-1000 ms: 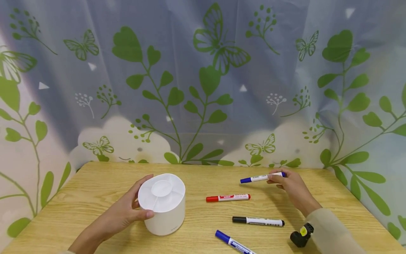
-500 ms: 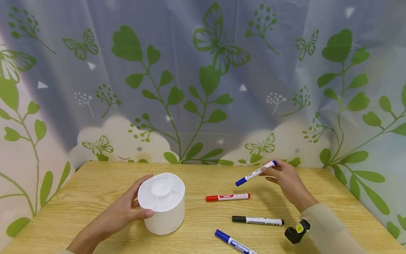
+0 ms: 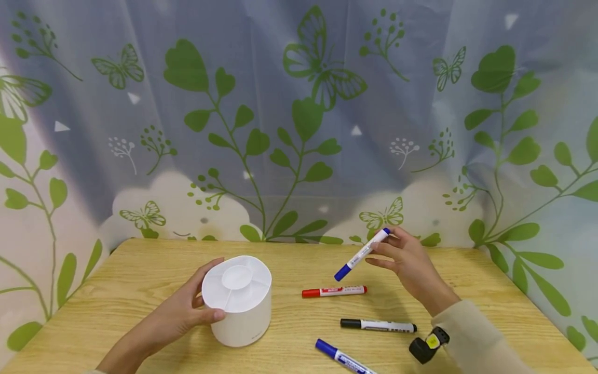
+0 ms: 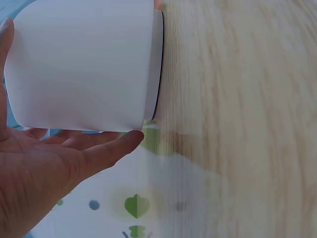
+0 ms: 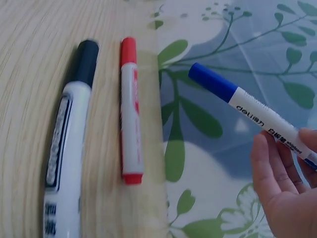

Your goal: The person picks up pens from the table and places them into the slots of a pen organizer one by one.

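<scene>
A white round pen holder (image 3: pixel 243 327) with a divided top stands on the wooden table. My left hand (image 3: pixel 175 317) grips its side, thumb at the front of the rim; the left wrist view shows the fingers along the holder's wall (image 4: pixel 84 69). My right hand (image 3: pixel 406 265) pinches a blue-capped whiteboard marker (image 3: pixel 362 254) near its rear end. That marker hangs above the table, tilted with its cap down and to the left. Below it lies a red marker (image 3: pixel 334 291), apart from the hand. The right wrist view shows the held marker (image 5: pixel 262 116) between thumb and fingers.
A black marker (image 3: pixel 378 325) and another blue marker (image 3: pixel 345 357) lie nearer the front of the table (image 3: pixel 289 259). Behind the table's back edge hangs a patterned curtain (image 3: pixel 280 130). A small black device (image 3: pixel 427 345) is strapped at the right sleeve.
My right hand has lifted the blue marker off the far side of the table and carried it left, tilting its cap down. The left hand and the pen holder have stayed put.
</scene>
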The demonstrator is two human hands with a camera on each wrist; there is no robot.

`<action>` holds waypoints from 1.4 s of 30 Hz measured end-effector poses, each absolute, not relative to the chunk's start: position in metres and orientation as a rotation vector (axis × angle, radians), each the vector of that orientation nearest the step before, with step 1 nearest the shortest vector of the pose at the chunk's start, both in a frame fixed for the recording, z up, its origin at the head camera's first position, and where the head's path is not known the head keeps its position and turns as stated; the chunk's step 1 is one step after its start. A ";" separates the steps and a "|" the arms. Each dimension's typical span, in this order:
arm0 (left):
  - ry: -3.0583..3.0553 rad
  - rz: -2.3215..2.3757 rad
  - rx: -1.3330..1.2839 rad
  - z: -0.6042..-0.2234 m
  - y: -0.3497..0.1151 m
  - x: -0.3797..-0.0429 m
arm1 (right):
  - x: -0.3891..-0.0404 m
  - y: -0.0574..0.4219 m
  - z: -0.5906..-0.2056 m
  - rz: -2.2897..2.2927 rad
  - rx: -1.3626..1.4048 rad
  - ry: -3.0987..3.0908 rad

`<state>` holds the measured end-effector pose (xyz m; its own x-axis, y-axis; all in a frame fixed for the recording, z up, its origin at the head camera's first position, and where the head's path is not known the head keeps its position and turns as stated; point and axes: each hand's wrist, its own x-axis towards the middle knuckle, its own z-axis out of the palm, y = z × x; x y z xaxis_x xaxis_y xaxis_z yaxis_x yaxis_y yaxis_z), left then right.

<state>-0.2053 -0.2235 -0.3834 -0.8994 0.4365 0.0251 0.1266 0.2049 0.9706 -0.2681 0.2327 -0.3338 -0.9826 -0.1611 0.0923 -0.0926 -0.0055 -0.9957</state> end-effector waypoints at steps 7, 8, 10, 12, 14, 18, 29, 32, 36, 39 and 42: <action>2.242 1.731 0.526 -0.383 -0.224 -0.206 | -0.261 0.214 -0.323 -2.199 -0.337 2.127; 2.247 1.730 0.530 -0.383 -0.224 -0.206 | -0.261 0.211 -0.321 -2.204 -0.343 2.117; 2.249 1.731 0.530 -0.383 -0.224 -0.206 | -0.259 0.205 -0.317 -2.216 -0.356 2.101; 2.254 1.731 0.527 -0.383 -0.223 -0.206 | -0.257 0.199 -0.313 -2.234 -0.377 2.073; 2.255 1.733 0.524 -0.382 -0.223 -0.206 | -0.254 0.191 -0.310 -2.247 -0.405 2.047; 2.255 1.733 0.516 -0.382 -0.223 -0.205 | -0.250 0.176 -0.305 -2.248 -0.473 2.000; 2.259 1.737 0.514 -0.382 -0.223 -0.205 | -0.242 0.138 -0.300 -2.262 -0.545 1.898; 2.254 1.739 0.509 -0.383 -0.222 -0.205 | -0.241 0.129 -0.300 -2.265 -0.539 1.885; 2.244 1.742 0.511 -0.384 -0.222 -0.206 | -0.239 0.118 -0.301 -2.272 -0.541 1.891; 2.240 1.749 0.506 -0.383 -0.222 -0.207 | -0.238 0.109 -0.303 -2.272 -0.549 1.910; 2.256 1.742 0.512 -0.383 -0.222 -0.207 | -0.237 0.101 -0.306 -2.252 -0.550 1.936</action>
